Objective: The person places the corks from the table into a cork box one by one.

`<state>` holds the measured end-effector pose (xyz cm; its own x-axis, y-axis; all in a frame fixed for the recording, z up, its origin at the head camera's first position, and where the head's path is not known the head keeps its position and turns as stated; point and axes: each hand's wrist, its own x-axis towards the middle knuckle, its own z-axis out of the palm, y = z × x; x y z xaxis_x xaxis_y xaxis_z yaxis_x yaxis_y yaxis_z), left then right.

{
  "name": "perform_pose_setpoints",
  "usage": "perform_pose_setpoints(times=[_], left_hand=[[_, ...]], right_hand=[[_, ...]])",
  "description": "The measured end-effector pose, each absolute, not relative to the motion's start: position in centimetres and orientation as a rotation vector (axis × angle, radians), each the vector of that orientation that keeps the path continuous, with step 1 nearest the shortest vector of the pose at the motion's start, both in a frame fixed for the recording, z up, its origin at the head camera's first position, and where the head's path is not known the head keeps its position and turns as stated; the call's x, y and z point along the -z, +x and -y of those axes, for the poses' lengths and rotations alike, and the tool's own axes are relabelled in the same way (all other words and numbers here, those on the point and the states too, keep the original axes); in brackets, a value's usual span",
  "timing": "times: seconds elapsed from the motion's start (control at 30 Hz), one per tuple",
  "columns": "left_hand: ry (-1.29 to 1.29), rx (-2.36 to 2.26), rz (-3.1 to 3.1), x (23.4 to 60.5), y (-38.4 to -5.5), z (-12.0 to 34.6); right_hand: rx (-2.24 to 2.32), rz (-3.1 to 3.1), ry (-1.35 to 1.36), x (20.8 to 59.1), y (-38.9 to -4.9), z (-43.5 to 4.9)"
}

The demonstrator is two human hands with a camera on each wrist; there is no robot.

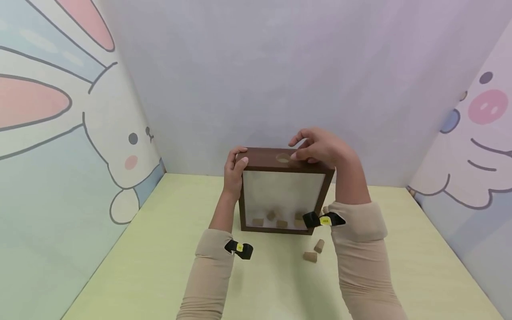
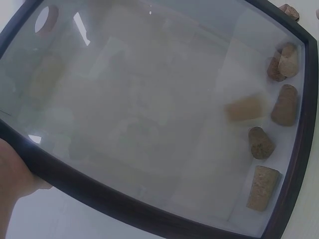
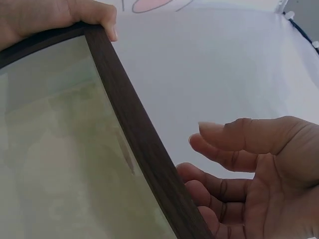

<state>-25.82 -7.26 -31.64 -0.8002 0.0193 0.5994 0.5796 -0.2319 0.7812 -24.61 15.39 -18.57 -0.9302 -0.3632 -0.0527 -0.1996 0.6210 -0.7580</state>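
A dark brown wooden shadow box (image 1: pixel 260 158) with a clear front stands upright on the table, a round hole (image 1: pixel 283 158) in its top. Gripping its upper left corner is my left hand (image 1: pixel 235 171), thumb on the front side. My right hand (image 1: pixel 322 146) hovers over the top beside the hole, its fingers loosely bent and holding nothing; in the right wrist view its lower fingers are against or near the frame's edge. Several tapered corks (image 2: pixel 262 188) lie along the bottom inside the box. One blurred cork (image 2: pixel 245 108) shows above them, apparently in motion.
Two loose corks (image 1: pixel 310 256) lie on the yellow-green table (image 1: pixel 272 284) in front of the box's right corner. Another cork (image 1: pixel 325 209) is partly hidden behind the right forearm. A pale curtain wall (image 1: pixel 256 80) rises behind, with cartoon-printed panels (image 1: pixel 108 146) at the sides.
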Motion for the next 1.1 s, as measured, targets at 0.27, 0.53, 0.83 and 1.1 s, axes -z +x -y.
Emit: perform_pose_setpoints(times=[0.27, 0.53, 0.83, 1.1], left_hand=[[-0.699, 2.072, 1.644, 31.7, -26.0, 7.3], [-0.686, 2.067, 1.654, 31.9, -26.6, 7.3], [-0.686, 2.092, 1.626, 32.9, -27.9, 7.4], [-0.681, 2.085, 1.664, 31.4, -26.2, 7.3]], right_hand=[[1.157, -2.779, -0.695, 19.7, -21.6, -17.2], [1.311, -2.759, -0.805, 21.7, -19.5, -18.4], [1.519, -2.707, -0.872, 24.5, -18.1, -19.4], [1.612, -2.587, -0.921, 27.1, -17.3, -20.1]])
